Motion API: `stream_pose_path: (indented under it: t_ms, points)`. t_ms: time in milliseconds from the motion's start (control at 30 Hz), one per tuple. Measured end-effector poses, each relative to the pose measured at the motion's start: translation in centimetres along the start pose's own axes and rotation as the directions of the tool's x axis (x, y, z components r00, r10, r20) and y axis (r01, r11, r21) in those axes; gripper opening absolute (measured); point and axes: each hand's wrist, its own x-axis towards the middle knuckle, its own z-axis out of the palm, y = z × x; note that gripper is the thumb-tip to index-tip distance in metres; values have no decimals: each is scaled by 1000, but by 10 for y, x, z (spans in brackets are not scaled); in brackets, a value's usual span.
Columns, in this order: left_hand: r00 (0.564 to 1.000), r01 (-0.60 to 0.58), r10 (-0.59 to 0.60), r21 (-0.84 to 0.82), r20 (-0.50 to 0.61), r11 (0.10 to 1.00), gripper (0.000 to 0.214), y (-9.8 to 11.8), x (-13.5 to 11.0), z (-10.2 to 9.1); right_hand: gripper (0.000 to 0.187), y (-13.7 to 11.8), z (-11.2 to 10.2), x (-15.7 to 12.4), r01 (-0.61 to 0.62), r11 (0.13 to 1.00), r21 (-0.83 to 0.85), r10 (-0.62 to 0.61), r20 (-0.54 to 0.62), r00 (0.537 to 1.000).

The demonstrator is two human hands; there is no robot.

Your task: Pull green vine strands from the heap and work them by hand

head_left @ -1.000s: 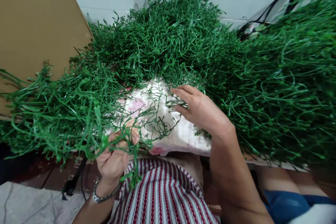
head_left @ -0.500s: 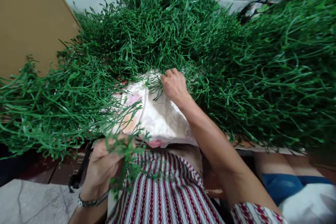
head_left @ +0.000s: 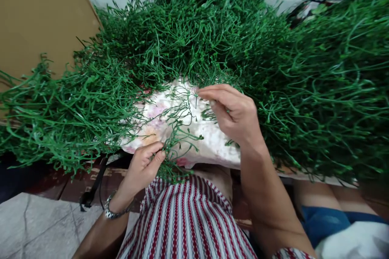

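Low in the centre of the frame, our left hand pinches a bunch of green stems above the floral cloth, probably to keep them together. Right of centre, our right hand holds fingers and thumb close beside a thin stem; whether that grip pinches it, we cannot tell. Heaps of greenery ring the cloth, seemingly for easy reach.

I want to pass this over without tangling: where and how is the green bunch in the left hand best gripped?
Probably by a pinch where the green bunch gathers, close beside the left hand, coming from the person's right. That hand holds from the left, leaving this side open; farther out, the bunch fans loosely over the floral cloth.
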Motion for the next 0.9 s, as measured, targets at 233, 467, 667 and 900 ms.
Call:
stream_pose_path:
  t_ms: [233,467,667,900]
  points:
    - [984,-168,151,203,100,964,25,9,-6,-6,25,-23,2,-28,142,945,295,-158,31,987]
    - [984,-146,139,55,113,988,24,10,-23,-10,18,-34,39,-65,73,917,392,-152,176,973]
    - [998,39,-50,-239,-41,970,17,9,-20,14,21,-31,54,-69,8,904,428,-142,281,949]
    - [988,64,-105,-314,-114,947,13,-8,-20,17,33,9,61,-48,-219,966,-135,249,269,930]
